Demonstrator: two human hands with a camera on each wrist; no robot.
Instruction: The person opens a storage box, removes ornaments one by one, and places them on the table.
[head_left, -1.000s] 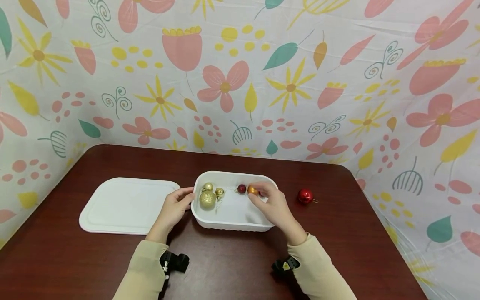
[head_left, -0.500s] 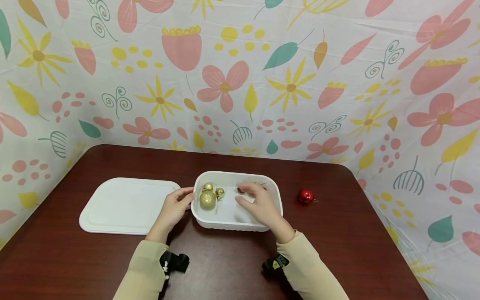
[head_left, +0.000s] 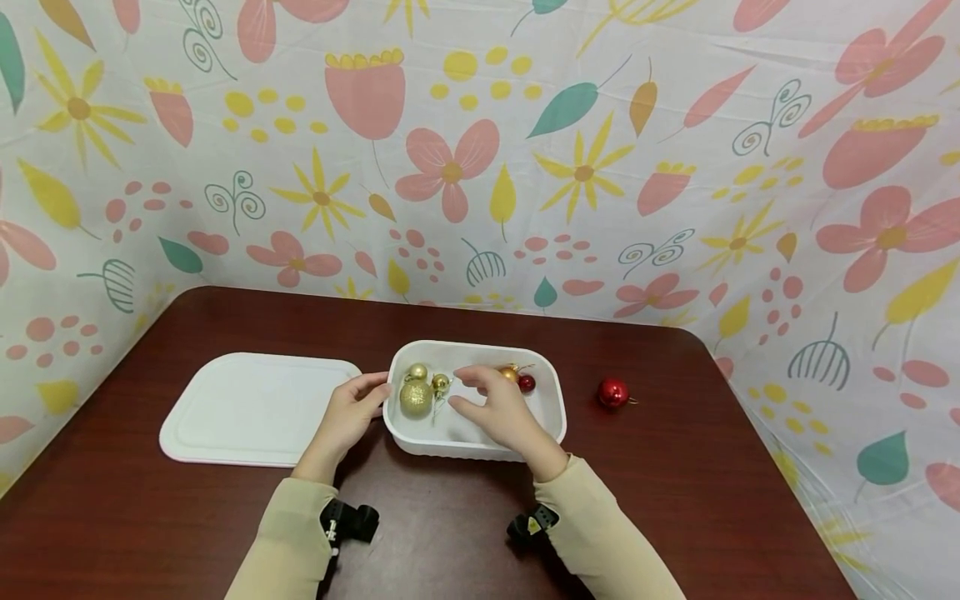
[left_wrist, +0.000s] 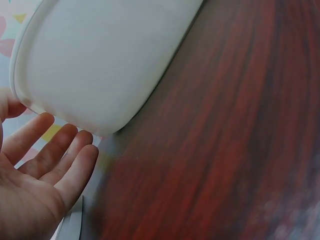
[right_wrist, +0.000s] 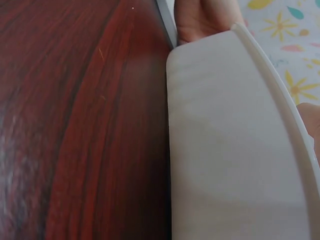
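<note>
Head cam looked fwd and down from above at the whole table (head_left: 675, 500). Both wrist cams sat low, v. close to the white tub (left_wrist: 105, 60): left faced its left end, right its near wall. All three shared tub + tabletop.

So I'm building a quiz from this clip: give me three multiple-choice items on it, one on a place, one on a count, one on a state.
1. Where does the lone red bauble lie?
A. in the tub
B. on the table right of the tub
C. on the lid

2. How many gold baubles sit at the tub's left end?
A. one
B. three
C. five

3. What is the left hand doing?
A. resting on the tub's left rim
B. lifting the lid
C. holding a bauble

Answers: 1 B, it lies on the table outside the white tub. 2 B, one large and two small. 3 A, its fingers touch the rim; the lid lies flat beside it.
</note>
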